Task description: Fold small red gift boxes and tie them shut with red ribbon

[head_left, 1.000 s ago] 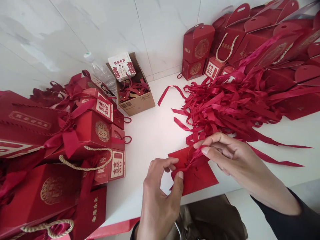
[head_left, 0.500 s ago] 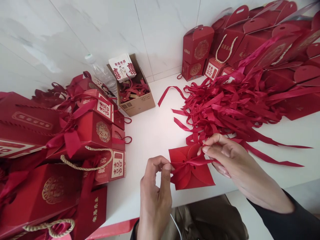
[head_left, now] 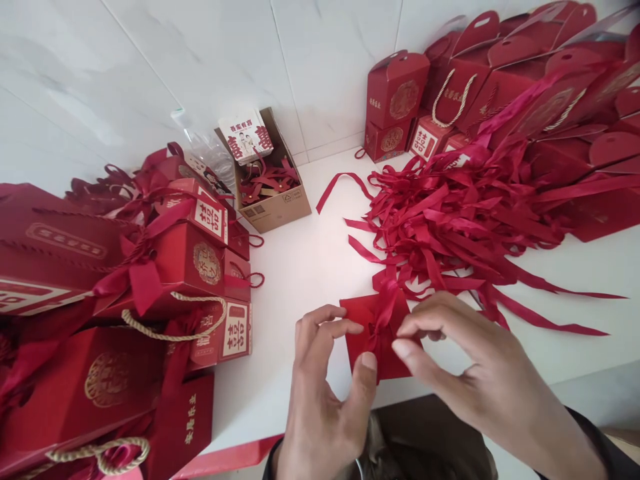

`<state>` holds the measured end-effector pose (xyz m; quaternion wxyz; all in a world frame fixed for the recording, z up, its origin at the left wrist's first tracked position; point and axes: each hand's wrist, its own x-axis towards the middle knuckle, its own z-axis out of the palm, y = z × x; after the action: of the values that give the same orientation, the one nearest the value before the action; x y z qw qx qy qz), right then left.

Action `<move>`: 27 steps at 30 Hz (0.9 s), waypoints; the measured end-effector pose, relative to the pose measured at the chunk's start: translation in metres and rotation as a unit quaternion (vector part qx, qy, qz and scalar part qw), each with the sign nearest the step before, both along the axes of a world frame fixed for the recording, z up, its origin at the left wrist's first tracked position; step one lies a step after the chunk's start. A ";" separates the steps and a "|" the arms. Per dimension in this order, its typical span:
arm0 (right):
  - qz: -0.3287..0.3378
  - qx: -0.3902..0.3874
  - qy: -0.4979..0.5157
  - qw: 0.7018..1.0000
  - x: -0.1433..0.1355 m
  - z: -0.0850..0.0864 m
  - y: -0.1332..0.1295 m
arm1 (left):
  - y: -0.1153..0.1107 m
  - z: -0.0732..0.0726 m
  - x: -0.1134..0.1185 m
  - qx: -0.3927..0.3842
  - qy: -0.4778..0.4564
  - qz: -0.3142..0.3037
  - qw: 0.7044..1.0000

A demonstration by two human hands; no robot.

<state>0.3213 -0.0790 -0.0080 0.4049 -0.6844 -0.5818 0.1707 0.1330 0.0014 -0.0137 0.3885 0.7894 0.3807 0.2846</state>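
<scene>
A red square gift box [head_left: 356, 333] with folded petal-like flaps lies near the table's front edge. Across its top runs a dark pink ribbon [head_left: 385, 310], crossed or knotted at the middle, one tail pointing up and the other down. My left hand [head_left: 333, 387] is at the box's left side, thumb and fingers apart, the thumb tip over the lower tail. At the right side, my right hand [head_left: 465, 360] hovers by the ribbon with a gap between thumb and forefinger. It covers the box's right part. Neither hand grips the ribbon.
A heap of loose ribbons [head_left: 450, 220] spreads behind and right of the box. Red gift boxes [head_left: 397, 93] stack up at the back right, and more tied boxes [head_left: 125, 373] fill the left. Against the wall stands a cardboard box [head_left: 280, 208] beside a clear plastic bottle [head_left: 200, 143].
Both hands have let go of the ribbon ends. The ribbon, pulled sideways before, now runs up and down the box. My right hand has come lower and closer.
</scene>
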 end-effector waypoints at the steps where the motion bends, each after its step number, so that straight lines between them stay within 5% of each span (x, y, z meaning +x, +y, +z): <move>1: 0.021 -0.010 -0.019 1.000 -0.002 -0.001 0.000 | -0.001 -0.001 0.002 0.003 0.009 0.001 1.000; 11: 0.035 -0.010 -0.072 0.997 -0.011 -0.008 0.003 | -0.003 -0.005 0.010 -0.019 -0.001 0.051 0.998; 21: -0.042 -0.078 -0.027 0.996 -0.005 0.000 0.000 | -0.012 0.000 0.010 -0.007 0.009 0.026 1.000; 27: -0.062 -0.043 -0.032 0.997 -0.003 0.003 -0.009 | -0.001 0.000 0.009 0.018 -0.013 0.031 0.999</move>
<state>0.3188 -0.0876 -0.0045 0.3662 -0.7408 -0.5432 0.1486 0.1421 0.0003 -0.0136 0.3704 0.7805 0.3945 0.3130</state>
